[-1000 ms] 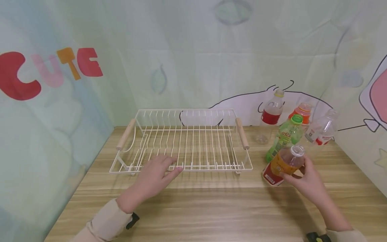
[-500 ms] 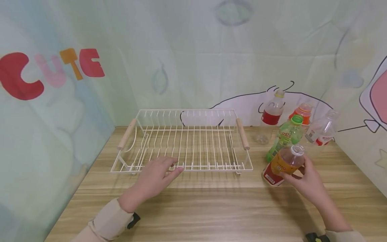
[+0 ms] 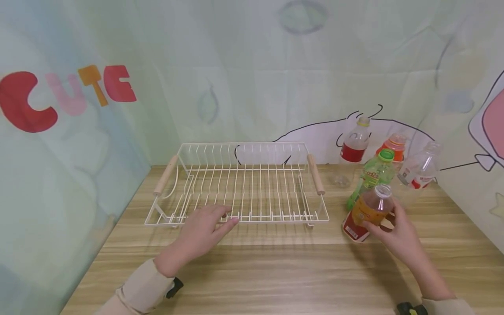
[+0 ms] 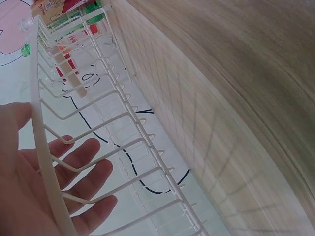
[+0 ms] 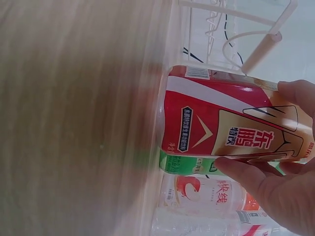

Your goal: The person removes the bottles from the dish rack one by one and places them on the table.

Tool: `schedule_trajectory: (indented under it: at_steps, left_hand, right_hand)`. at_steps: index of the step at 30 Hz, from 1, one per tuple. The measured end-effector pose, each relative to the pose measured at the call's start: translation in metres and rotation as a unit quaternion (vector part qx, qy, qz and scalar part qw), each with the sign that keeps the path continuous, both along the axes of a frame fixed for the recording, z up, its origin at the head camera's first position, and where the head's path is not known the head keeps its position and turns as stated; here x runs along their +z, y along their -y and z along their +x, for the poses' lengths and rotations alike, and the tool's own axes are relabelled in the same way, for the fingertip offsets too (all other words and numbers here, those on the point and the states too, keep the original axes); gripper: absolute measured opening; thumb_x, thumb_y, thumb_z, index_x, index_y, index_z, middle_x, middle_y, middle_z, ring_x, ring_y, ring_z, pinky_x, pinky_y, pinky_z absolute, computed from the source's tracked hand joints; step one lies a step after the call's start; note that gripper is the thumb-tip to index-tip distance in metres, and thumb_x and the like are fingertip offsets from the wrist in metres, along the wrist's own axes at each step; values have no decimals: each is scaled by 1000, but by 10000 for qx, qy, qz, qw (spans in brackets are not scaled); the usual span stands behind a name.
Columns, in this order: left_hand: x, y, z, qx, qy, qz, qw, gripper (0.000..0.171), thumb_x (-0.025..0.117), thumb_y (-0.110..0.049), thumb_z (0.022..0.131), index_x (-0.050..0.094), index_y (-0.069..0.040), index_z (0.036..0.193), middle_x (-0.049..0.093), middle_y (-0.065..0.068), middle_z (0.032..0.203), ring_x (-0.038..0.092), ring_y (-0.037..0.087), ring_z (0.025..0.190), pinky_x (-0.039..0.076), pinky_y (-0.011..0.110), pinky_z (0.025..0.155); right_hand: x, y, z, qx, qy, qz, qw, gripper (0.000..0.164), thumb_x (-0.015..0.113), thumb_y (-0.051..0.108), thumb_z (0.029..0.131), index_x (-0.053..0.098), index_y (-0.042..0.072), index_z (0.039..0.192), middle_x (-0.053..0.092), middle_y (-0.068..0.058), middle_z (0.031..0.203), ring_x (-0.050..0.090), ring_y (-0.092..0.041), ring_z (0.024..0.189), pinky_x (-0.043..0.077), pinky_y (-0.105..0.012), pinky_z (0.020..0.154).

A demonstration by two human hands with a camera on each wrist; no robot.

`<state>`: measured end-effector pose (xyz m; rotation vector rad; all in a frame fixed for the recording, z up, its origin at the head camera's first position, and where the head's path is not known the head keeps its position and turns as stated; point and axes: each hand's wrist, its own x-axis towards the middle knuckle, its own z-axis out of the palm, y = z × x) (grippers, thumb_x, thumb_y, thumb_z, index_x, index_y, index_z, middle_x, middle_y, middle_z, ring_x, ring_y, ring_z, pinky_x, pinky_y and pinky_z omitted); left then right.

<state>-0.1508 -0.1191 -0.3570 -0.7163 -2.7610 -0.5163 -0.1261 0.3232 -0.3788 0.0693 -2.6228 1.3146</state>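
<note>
My right hand (image 3: 399, 236) holds a bottle (image 3: 364, 216) with a red and gold label at the table's right, thumb on its near side and fingers around its far side. In the right wrist view, the bottle's label (image 5: 231, 118) faces the camera. At the front of a white wire dish rack (image 3: 252, 221) is my left hand (image 3: 202, 232), reaching over the front rail. Its fingers (image 4: 93, 184) show behind the rack's thin rods in the left wrist view, relaxed and slightly bent, not wrapped around the rail. Whether the palm touches the rail, I cannot tell.
Just behind the held bottle stands a green bottle (image 3: 374, 175). Beyond it are a red-labelled clear bottle (image 3: 353, 153), an orange-labelled bottle (image 3: 395, 146) and another clear bottle (image 3: 421, 168). Wooden handles (image 3: 316, 174) top the rack's sides. A printed curtain (image 3: 244, 100) hangs behind the wooden table (image 3: 275, 280).
The held bottle's top has shifted slightly left and away with the right hand, while its base stays in place. The left hand and rack have hardly moved.
</note>
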Motion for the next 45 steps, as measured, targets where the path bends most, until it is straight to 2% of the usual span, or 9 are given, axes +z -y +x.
schedule_trajectory:
  at_steps: [14, 21, 27, 32, 34, 36, 39, 41, 45]
  left_hand:
    - [0, 2, -2, -80, -107, 78, 9999, 46, 53, -40, 97, 65, -1, 117, 69, 13, 112, 65, 28, 99, 52, 45, 87]
    - [3, 3, -3, -15, 271, 24, 9996, 50, 51, -44, 97, 63, -1, 120, 67, 14, 117, 63, 31, 107, 49, 48, 93]
    - [8, 2, -6, -57, 644, 24, 9979, 53, 50, -46, 97, 61, -1, 122, 64, 15, 122, 59, 33, 113, 46, 49, 97]
    - [12, 1, -8, -150, 779, 31, 9968, 51, 51, -44, 97, 61, -1, 122, 63, 16, 122, 58, 33, 115, 45, 50, 98]
    - [14, 0, -8, -191, 793, -2, 9967, 50, 52, -43, 97, 62, -1, 121, 64, 16, 121, 59, 34, 114, 46, 50, 98]
    - [15, 0, -9, -227, 813, -68, 9964, 49, 52, -42, 97, 62, 0, 121, 64, 17, 121, 59, 34, 114, 46, 50, 98]
    - [21, -1, -10, -286, 771, -111, 9966, 48, 53, -40, 97, 61, 2, 121, 64, 18, 121, 59, 36, 113, 46, 50, 97]
    - [26, -2, -11, -329, 676, -138, 9971, 47, 54, -37, 97, 60, 3, 121, 63, 19, 121, 59, 36, 113, 46, 50, 96]
    - [37, -4, -18, -382, 238, -265, 9986, 49, 55, -38, 96, 58, 3, 124, 62, 19, 121, 58, 36, 113, 47, 51, 94]
  right_hand:
    - [2, 2, 1, -48, 76, -68, 9999, 82, 69, 20, 89, 17, -1, 148, 32, -35, 141, 36, -60, 125, 40, -67, 91]
    - [20, -4, 1, -326, -216, -13, 9992, 89, 66, 22, 92, 4, 0, 152, 26, -37, 146, 27, -54, 133, 28, -67, 101]
    - [53, 0, 2, -628, -884, 38, 9941, 84, 65, 21, 92, 9, 10, 154, 25, -26, 153, 23, -44, 140, 19, -44, 117]
    - [79, 11, 2, -660, -1242, 205, 9898, 82, 67, 19, 91, 14, 18, 154, 28, -17, 155, 25, -33, 143, 22, -18, 113]
    - [87, 18, 1, -516, -1378, 239, 9888, 82, 68, 17, 90, 17, 19, 154, 30, -16, 154, 26, -33, 143, 23, -25, 115]
    - [96, 25, 1, -333, -1408, 369, 9888, 82, 69, 16, 89, 19, 19, 154, 30, -16, 154, 26, -38, 142, 26, -43, 116]
    - [107, 37, 0, 122, -1345, 674, 9885, 83, 72, 18, 87, 22, 16, 153, 30, -18, 153, 27, -45, 138, 24, -70, 103]
    - [113, 44, -3, 459, -1240, 951, 9866, 85, 73, 21, 86, 22, 16, 153, 28, -18, 154, 27, -46, 137, 26, -75, 97]
    - [119, 58, -11, 1061, -1175, 1350, 9781, 85, 74, 26, 86, 23, 21, 153, 27, -13, 155, 27, -40, 139, 38, -66, 96]
